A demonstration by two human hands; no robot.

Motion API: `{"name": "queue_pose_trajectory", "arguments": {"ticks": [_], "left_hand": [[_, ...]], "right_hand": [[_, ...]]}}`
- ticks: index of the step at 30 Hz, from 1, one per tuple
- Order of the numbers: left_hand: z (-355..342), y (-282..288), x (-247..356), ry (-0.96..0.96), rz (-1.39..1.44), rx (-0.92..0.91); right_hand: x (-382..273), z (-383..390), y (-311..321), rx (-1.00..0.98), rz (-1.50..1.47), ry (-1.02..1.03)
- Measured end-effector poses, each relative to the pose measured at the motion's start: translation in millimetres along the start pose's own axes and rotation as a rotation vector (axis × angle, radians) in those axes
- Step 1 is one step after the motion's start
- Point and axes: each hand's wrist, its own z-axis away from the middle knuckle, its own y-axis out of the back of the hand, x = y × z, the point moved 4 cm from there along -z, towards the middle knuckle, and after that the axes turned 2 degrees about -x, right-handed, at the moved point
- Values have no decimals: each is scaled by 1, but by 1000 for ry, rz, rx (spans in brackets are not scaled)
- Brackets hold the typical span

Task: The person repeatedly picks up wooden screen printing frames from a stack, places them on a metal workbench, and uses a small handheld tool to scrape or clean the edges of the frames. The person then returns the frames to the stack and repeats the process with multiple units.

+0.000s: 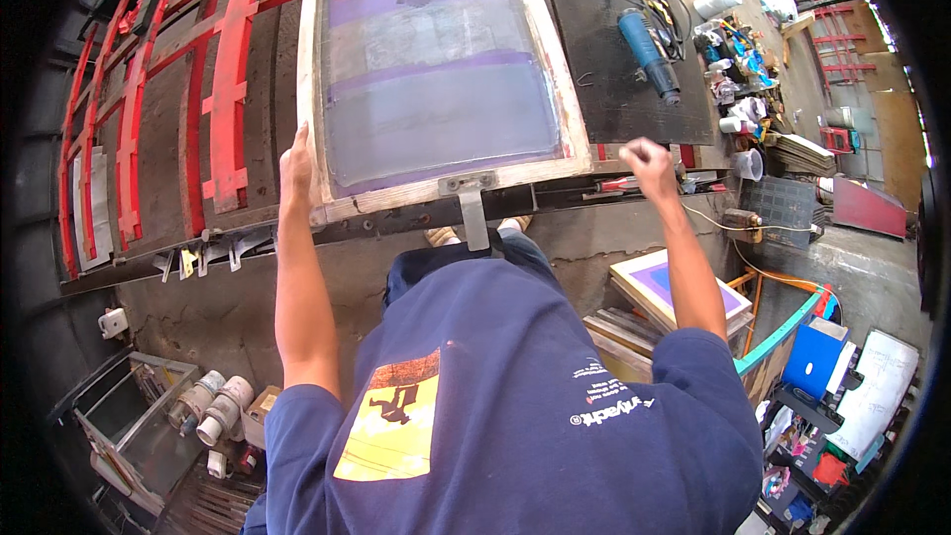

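the wooden-framed screen [441,124] lies before me, its near rail just beyond the front of my navy shirt [515,357], its mesh purple at the far end and hazy grey nearer me. my left hand [295,166] is against the screen's left side, close to the near corner; some fingers are hidden, so i cannot tell if they grip. my right hand [650,166] is curled into a fist just right of the screen's near right corner, apart from it, and i can't see inside the fist. a metal bracket [474,216] hangs from the screen's near rail. red rails [230,89] run left of the screen; to its right, a blue power tool [649,54] lies on a black board [619,114].
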Motion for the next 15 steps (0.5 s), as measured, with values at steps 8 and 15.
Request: {"name": "queue_pose_trajectory", "arguments": {"ticks": [8,15], "left_hand": [[16,17,-10,-47,222,24],[40,46,-14,-250,82,306]], "right_hand": [[15,32,-27,-339,695,341],[-13,28,-11,-400,774,429]]}}
